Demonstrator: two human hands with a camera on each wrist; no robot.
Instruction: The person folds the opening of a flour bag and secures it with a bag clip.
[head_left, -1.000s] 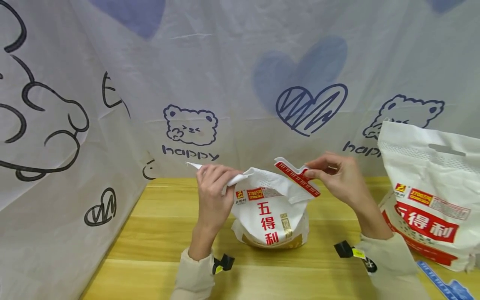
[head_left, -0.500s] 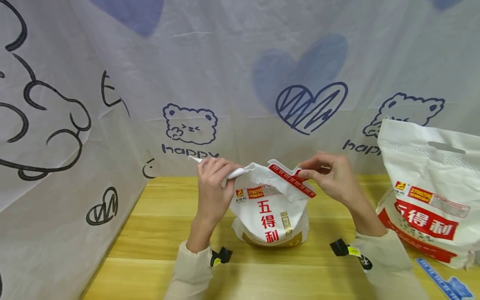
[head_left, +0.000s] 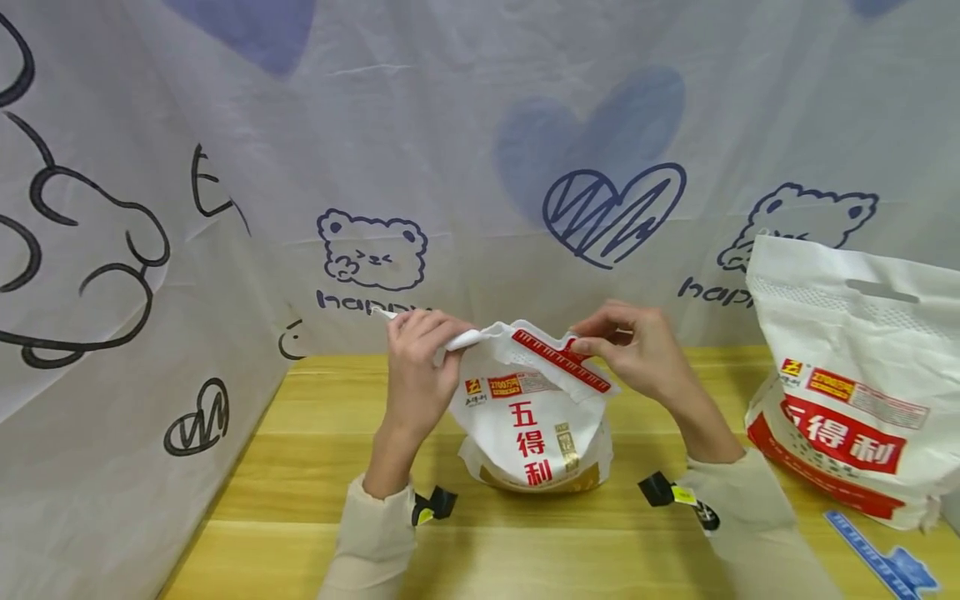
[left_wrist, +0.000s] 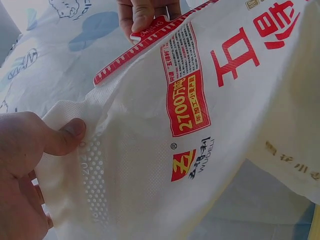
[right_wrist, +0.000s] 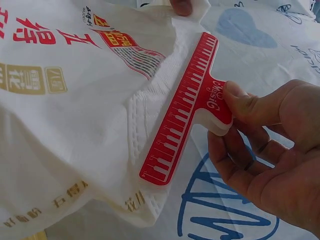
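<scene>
Left hand (head_left: 420,367) grips bag (head_left: 532,417) — right hand (head_left: 637,350), clip (right_wrist: 181,111).

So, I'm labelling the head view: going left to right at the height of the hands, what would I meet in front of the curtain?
Left hand → middle white bag → red clip → right hand → white bag with a handle slot.

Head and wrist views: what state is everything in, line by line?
White bag with vertical red lettering: standing on the yellow wood-grain table, top gripped.
Red bar-shaped clip with piano-key print: along the bag's top edge; whether clamped, unclear.
Left hand: grips the bag's top.
Right hand: pinches the red clip's handle.
White bag with handle slot: standing, unheld.
Blue bar-shaped clip: lying flat, unheld.
</scene>
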